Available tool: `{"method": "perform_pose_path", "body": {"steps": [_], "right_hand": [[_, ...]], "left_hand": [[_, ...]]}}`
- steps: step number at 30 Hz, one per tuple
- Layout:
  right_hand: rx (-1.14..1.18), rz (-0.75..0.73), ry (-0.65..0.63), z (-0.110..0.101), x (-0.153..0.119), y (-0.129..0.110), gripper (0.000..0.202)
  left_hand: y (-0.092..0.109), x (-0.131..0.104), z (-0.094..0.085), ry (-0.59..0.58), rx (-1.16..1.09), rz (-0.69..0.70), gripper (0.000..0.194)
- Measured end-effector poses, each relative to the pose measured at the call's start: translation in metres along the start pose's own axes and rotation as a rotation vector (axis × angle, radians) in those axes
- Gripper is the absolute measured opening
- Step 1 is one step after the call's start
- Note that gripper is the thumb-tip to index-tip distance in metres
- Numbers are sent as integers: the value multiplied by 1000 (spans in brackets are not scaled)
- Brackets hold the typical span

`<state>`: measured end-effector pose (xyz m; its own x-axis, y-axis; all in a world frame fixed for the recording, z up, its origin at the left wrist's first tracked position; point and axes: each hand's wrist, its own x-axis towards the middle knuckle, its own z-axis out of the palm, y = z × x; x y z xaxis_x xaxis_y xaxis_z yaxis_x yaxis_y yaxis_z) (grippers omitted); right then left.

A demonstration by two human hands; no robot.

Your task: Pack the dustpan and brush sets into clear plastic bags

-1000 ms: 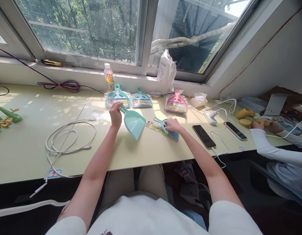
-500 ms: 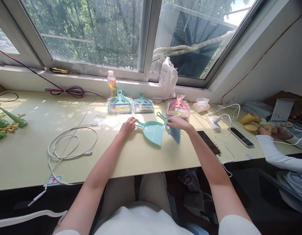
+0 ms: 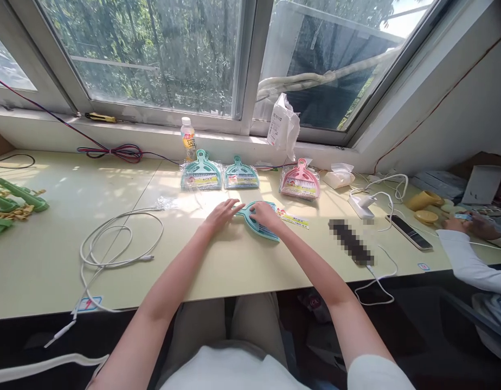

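Note:
The turquoise dustpan (image 3: pixel 274 207) lies on the table in front of me, its handle to the left. At that handle my left hand (image 3: pixel 221 215) closes its fingers on the end. My right hand (image 3: pixel 265 213) is over the pan, gripping a small turquoise hand brush (image 3: pixel 247 212) that now lies on the dustpan. The hand hides part of the brush, and its bristles are mostly covered. A printed card label (image 3: pixel 295 219) lies flat just right of the dustpan.
Two wrapped turquoise dustpan sets (image 3: pixel 201 172) and a wrapped pink one (image 3: pixel 300 181) stand along the back beside a bottle (image 3: pixel 188 141). A coiled white cable (image 3: pixel 88 238) lies left. Phones (image 3: pixel 409 233) and a power strip (image 3: pixel 361 206) are right, near another person's hands (image 3: pixel 457 223).
My right hand has moved left with the brush, from beside the dustpan onto it. The card label has come into fuller view. My left hand stays at the dustpan handle.

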<state>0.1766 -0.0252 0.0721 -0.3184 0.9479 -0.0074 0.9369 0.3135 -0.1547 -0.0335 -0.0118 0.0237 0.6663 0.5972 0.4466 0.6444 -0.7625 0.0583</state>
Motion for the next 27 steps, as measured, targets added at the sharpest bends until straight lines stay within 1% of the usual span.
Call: {"method": "perform_pose_path", "body": {"steps": [2,4,7,12,14,15,17,18,19,20,21,22,24,25,27], "right_hand": [[53,5,42,5,1,4,13],[87,15,71,10,2,6,11],[84,38,79,12,4,5,9],[-7,79,60,10,3,-5,9],[-15,80,63,10,3,-6,10],[-4,80,72,11,4,-6,10],[55,97,92,13,6,-5,10],[102,119,106,14,9,-5,10],[158,149,129,14,12,-5,11],[218,183,163,14,17,-7,12],[279,214,212,14,22,-11,13],[336,236,273,14,27,-16,14],[433,233,390,13,37,-28,15],[480,205,422,12,41,-33,16],[563,134,448,10,42,-36,18]], "left_hand": [[6,4,3,-47,-16,55,51],[10,7,7,-101,-43,55,49],[11,8,12,-139,-94,0,50],[8,5,17,-160,-241,-119,48],[7,4,18,-127,-325,-141,47],[7,5,18,-86,-369,-157,47],[6,6,16,60,-455,-250,48],[5,8,15,157,-518,-332,50],[5,9,12,248,-628,-428,54],[4,11,10,315,-772,-523,59],[4,12,7,349,-924,-599,61],[4,14,5,335,-1081,-644,59],[5,14,3,220,-1360,-675,50],[6,14,3,168,-1459,-680,48],[6,11,4,133,-1615,-712,49]]}}
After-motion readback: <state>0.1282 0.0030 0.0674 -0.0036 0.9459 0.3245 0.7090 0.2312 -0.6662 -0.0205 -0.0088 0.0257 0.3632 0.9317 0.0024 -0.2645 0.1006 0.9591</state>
